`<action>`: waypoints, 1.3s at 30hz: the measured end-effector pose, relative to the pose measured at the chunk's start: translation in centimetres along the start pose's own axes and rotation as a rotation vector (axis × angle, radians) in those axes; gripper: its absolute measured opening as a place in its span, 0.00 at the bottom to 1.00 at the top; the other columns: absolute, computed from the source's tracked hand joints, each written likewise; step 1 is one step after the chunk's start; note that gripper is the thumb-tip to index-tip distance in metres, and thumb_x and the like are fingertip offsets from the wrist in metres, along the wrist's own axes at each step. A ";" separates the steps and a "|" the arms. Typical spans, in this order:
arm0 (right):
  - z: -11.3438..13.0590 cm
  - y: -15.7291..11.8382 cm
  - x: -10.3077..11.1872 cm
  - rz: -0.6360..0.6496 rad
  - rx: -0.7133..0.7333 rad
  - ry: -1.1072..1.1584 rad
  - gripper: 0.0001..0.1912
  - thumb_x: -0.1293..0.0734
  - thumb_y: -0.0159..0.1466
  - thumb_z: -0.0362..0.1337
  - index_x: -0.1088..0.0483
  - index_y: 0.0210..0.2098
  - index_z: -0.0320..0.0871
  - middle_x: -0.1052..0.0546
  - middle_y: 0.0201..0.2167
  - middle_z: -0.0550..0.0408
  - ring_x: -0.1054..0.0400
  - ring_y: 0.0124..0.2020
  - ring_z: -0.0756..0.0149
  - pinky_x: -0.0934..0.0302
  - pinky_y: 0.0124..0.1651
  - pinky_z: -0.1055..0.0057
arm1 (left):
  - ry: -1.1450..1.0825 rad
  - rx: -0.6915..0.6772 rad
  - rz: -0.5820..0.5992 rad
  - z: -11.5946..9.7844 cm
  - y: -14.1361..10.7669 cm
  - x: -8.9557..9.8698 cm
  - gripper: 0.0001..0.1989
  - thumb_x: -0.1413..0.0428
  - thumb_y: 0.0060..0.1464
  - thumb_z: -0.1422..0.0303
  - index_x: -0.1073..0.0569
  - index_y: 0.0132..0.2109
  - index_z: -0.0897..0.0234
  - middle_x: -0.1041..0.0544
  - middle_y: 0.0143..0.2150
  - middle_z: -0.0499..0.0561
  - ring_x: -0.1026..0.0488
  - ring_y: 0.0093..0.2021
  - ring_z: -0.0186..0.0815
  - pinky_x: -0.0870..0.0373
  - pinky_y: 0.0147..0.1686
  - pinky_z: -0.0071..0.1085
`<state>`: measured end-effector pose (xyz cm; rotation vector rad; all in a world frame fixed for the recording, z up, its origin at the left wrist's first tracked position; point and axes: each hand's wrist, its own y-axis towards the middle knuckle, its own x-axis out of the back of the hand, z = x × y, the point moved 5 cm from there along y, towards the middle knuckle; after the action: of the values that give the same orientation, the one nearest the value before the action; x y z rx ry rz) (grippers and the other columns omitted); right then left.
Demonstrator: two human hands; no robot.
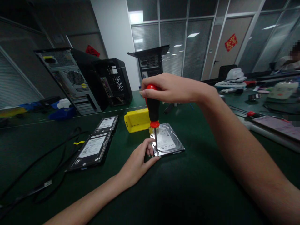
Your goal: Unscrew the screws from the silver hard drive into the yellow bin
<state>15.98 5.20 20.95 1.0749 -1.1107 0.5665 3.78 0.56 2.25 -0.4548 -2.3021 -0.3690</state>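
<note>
My right hand is wrapped round the top of a red and black screwdriver, which stands upright. Its tip meets the near left corner of a silver hard drive lying flat on the green table. At that same corner my left hand grips the drive's edge, thumb at the front and fingers along the left side. Just behind the drive is a yellow plastic bin on its side. Whether a screw sits under the tip is too small to tell.
Two more hard drives lie to the left, beside black cables. Computer cases stand at the back. On the right are a pinkish flat panel, another red-handled tool and a white device. Part of a person shows at far right.
</note>
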 end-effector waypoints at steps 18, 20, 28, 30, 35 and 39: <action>0.6 -0.1 -0.1 0.060 0.066 0.207 0.17 0.45 0.70 0.43 0.34 0.38 0.35 0.34 0.31 0.56 0.41 0.30 0.75 0.46 0.31 0.78 | -0.034 -0.023 0.009 0.4 -0.2 0.0 0.22 0.47 0.60 0.64 0.44 0.59 0.57 0.31 0.36 0.44 0.34 0.34 0.33 0.39 0.34 0.29; 0.7 -0.2 -0.1 0.061 0.062 0.239 0.14 0.45 0.70 0.40 0.34 0.42 0.35 0.33 0.34 0.55 0.40 0.31 0.75 0.44 0.32 0.78 | -0.030 -0.024 0.014 0.4 -0.3 0.0 0.22 0.47 0.60 0.64 0.44 0.58 0.57 0.31 0.36 0.44 0.34 0.34 0.33 0.39 0.33 0.28; 1.6 -0.1 0.1 0.054 0.228 0.290 0.14 0.47 0.71 0.36 0.36 0.48 0.35 0.33 0.42 0.54 0.39 0.43 0.71 0.42 0.44 0.74 | -0.038 -0.007 0.028 0.0 -0.4 0.1 0.22 0.47 0.60 0.64 0.44 0.59 0.58 0.31 0.36 0.45 0.33 0.35 0.33 0.38 0.34 0.29; 1.7 0.1 -0.1 0.047 0.258 0.278 0.15 0.45 0.70 0.40 0.34 0.44 0.35 0.33 0.38 0.55 0.39 0.40 0.71 0.42 0.42 0.74 | -0.045 -0.008 0.029 0.0 -0.3 0.1 0.22 0.48 0.61 0.64 0.45 0.59 0.58 0.31 0.36 0.45 0.33 0.35 0.33 0.38 0.34 0.29; 1.7 0.1 0.0 0.068 0.253 0.352 0.10 0.44 0.69 0.32 0.36 0.46 0.34 0.32 0.42 0.52 0.37 0.42 0.72 0.41 0.44 0.73 | -0.041 -0.047 0.076 -0.3 -0.3 -0.3 0.24 0.47 0.61 0.63 0.46 0.61 0.57 0.29 0.38 0.46 0.33 0.37 0.34 0.37 0.40 0.32; 1.7 -0.2 0.0 0.138 0.225 0.462 0.12 0.46 0.69 0.29 0.38 0.49 0.35 0.32 0.43 0.51 0.36 0.42 0.72 0.40 0.44 0.75 | -0.019 -0.047 0.086 -0.3 -0.3 -0.5 0.25 0.47 0.60 0.63 0.47 0.61 0.58 0.29 0.39 0.47 0.33 0.38 0.35 0.37 0.40 0.33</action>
<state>15.41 3.56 20.98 0.9950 -0.7282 1.0120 4.11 0.08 2.05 -0.5814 -2.2872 -0.3779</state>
